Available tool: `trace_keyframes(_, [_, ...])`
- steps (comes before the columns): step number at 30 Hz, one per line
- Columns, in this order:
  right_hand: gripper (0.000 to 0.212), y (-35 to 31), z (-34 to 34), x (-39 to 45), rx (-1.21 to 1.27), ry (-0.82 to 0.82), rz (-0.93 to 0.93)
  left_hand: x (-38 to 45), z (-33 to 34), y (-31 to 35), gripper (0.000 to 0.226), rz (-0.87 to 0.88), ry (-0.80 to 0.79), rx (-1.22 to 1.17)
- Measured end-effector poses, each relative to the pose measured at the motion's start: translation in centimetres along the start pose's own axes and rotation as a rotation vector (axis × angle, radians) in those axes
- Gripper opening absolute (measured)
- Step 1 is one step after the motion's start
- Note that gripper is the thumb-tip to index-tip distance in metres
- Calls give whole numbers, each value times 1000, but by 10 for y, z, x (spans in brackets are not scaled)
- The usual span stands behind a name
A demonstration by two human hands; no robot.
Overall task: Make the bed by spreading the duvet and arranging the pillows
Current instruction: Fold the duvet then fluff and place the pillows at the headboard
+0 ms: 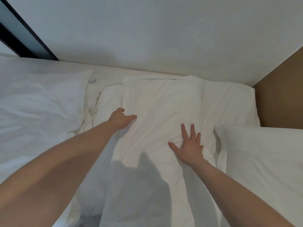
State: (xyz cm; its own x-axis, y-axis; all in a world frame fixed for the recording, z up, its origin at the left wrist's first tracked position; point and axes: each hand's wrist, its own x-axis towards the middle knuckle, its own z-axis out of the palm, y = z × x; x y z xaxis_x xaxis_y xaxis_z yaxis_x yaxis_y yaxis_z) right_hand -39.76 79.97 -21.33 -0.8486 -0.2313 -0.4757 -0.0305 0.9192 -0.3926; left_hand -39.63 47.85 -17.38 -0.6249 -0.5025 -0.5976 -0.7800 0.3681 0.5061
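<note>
A white pillow (160,108) lies lengthwise in the middle of the bed, its far end near the wall. My left hand (120,119) grips the pillow's left edge: the thumb lies on top and the fingers curl round the side. My right hand (190,145) rests flat on the pillow's top, fingers straight and spread. A rumpled white duvet (41,108) is bunched on the left of the bed. Another pillow (229,102) lies flat at the far right, partly under the middle one. A third pillow (265,164) lies at the near right.
The pale wall (147,38) runs right along the bed's far side. A brown headboard panel (282,99) closes off the right end. A dark window frame (24,38) shows at the upper left. Creased sheet (105,95) lies between the duvet and the middle pillow.
</note>
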Motion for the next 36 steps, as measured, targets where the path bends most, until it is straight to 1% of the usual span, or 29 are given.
trace_keyframes(3, [96,20,35,-6,-51,-61,44,25,17,10,102,-23,14,-31])
trace_keyframes(5, [93,32,58,-22,-118,-91,40,29,34,2,110,-73,-6,-21])
trace_keyframes(6, [91,37,67,-30,-145,-95,39,29,43,-3,109,-96,-10,-7])
trace_keyframes(7, [90,41,73,-36,-164,-103,45,28,50,-6,101,-99,-7,2])
trace_keyframes(8, [90,45,76,-41,-176,-111,52,30,53,-5,84,-82,14,-10])
trace_keyframes(10, [90,49,76,-45,-184,-132,49,29,51,6,36,24,109,-104])
trace_keyframes(11, [90,51,74,-46,-180,-146,42,27,44,16,23,78,174,-183])
trace_keyframes(13, [90,53,69,-50,-177,-191,20,28,25,30,16,176,280,-260])
trace_keyframes(14, [91,54,66,-53,-187,-213,17,27,16,32,18,211,278,-205])
trace_keyframes(15, [93,55,64,-58,-204,-229,25,26,7,29,26,232,230,-74])
trace_keyframes(17, [97,53,62,-71,-221,-271,61,22,-7,7,62,215,76,262])
trace_keyframes(18, [99,50,62,-76,-215,-290,83,15,-13,-7,79,195,19,393])
trace_keyframes(19, [99,46,60,-81,-203,-308,106,6,-16,-23,88,189,-8,475])
trace_keyframes(21, [97,30,55,-93,-142,-313,147,-25,-22,-57,87,185,4,556])
trace_keyframes(22, [96,20,55,-101,-105,-288,135,-43,-27,-78,85,165,16,572])
trace_keyframes(23, [93,10,56,-110,-76,-242,84,-63,-33,-103,83,131,26,580])
trace_keyframes(25, [86,-12,64,-126,-19,-132,-100,-103,-47,-163,84,50,22,609])
trace_keyframes(26, [84,-25,71,-133,3,-115,-184,-123,-53,-197,83,22,-12,638])
trace_keyframes(27, [83,-40,79,-140,13,-133,-244,-141,-57,-231,80,22,-67,689])
trace_keyframes(29, [85,-73,96,-152,-9,-215,-322,-178,-61,-291,72,53,-193,800])
trace_keyframes(30, [86,-89,103,-158,-24,-253,-357,-194,-63,-312,71,51,-237,823])
trace_keyframes(31, [85,-105,109,-164,-33,-287,-390,-203,-64,-327,73,44,-268,831])
trace_keyframes(33, [82,-136,120,-176,-35,-339,-441,-210,-68,-333,76,38,-284,789])
trace_keyframes(35, [81,-164,130,-185,9,-395,-437,-208,-79,-318,77,42,-267,633])
trace_keyframes(36, [81,-178,135,-189,59,-438,-400,-206,-87,-308,77,53,-248,531])
